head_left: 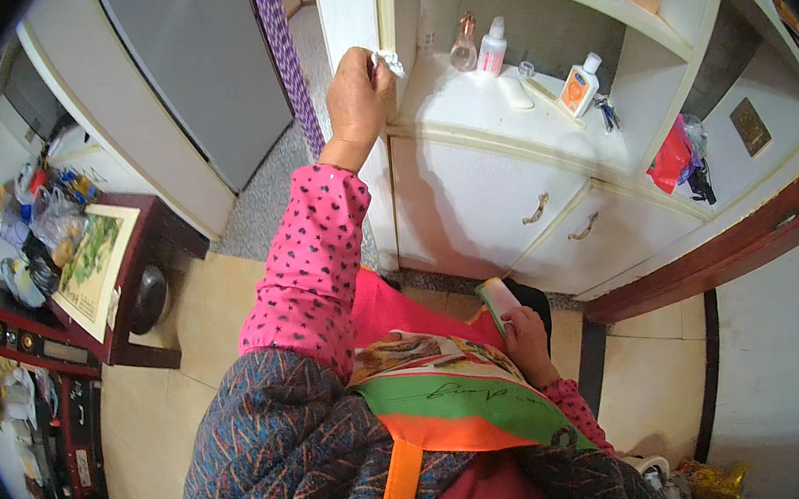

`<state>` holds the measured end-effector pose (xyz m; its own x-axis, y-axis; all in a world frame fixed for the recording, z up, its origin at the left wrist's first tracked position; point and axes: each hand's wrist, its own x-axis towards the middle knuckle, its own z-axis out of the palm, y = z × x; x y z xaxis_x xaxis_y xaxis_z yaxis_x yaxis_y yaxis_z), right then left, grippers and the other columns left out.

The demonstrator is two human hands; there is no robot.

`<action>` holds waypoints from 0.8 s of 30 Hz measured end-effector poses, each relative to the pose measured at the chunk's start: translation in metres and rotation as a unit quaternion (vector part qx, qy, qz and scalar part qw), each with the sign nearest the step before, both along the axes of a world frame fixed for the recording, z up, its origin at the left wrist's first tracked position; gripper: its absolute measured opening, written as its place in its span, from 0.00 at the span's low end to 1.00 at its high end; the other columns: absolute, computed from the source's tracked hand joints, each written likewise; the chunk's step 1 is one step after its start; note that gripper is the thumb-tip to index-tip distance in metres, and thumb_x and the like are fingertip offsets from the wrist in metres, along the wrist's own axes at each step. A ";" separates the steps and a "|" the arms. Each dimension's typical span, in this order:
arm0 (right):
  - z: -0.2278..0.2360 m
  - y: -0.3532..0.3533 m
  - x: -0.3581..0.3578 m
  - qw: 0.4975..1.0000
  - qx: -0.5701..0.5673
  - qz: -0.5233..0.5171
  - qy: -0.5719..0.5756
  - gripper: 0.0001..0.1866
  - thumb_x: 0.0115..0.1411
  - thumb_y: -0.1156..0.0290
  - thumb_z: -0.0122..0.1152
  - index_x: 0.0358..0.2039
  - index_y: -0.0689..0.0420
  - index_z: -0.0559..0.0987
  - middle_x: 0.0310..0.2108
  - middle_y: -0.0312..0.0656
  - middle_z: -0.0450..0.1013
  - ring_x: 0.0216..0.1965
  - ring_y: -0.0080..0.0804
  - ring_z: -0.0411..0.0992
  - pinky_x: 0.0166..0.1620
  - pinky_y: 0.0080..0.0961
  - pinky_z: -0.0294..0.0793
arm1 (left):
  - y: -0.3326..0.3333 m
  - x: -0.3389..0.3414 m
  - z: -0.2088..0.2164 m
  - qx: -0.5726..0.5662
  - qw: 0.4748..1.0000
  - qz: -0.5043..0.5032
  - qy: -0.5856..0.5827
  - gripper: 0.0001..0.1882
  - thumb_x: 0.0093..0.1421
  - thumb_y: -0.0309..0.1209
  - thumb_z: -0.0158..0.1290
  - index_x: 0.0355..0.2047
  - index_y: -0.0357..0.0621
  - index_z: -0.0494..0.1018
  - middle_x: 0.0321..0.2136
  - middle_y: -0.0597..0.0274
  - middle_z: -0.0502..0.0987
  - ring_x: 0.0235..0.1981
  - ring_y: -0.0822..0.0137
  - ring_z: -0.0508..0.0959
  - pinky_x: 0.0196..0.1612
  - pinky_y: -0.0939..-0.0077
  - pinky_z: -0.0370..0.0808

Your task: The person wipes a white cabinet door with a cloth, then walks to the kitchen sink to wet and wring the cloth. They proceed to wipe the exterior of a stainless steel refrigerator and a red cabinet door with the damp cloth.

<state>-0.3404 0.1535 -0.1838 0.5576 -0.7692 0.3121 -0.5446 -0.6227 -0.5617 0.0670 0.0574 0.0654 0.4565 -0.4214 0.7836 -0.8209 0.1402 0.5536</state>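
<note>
The left hand [355, 105] has its fingers clamped on a crumpled white tissue [389, 61] by the left upright of the white cabinet [457, 189]; contact is unclear. The right hand [527, 341] grips a pale packet [498, 297] near the apron [437, 405]. An orange-labelled bottle [579, 89] stands on the shelf [457, 103].

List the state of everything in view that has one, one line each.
Left hand: raised, closed on a crumpled white wad
Right hand: lowered, gripping a pale packet
Left cabinet door: shut
Right cabinet door: shut
Pink-and-white bottle: upright, capped
Orange-labelled bottle: standing, white cap on
Glass bottle: upright
Purple curtain: hanging
</note>
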 end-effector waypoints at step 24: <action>-0.020 -0.004 -0.017 0.994 -0.031 -0.061 0.089 0.05 0.56 0.70 0.59 0.33 0.53 0.79 0.46 0.42 0.74 0.48 0.45 0.69 0.50 0.42 0.67 | -0.006 -0.034 -0.098 -0.031 0.807 -0.169 0.566 0.09 0.53 0.28 0.57 0.25 0.42 0.66 0.20 0.67 0.68 0.19 0.74 0.66 0.23 0.77 0.66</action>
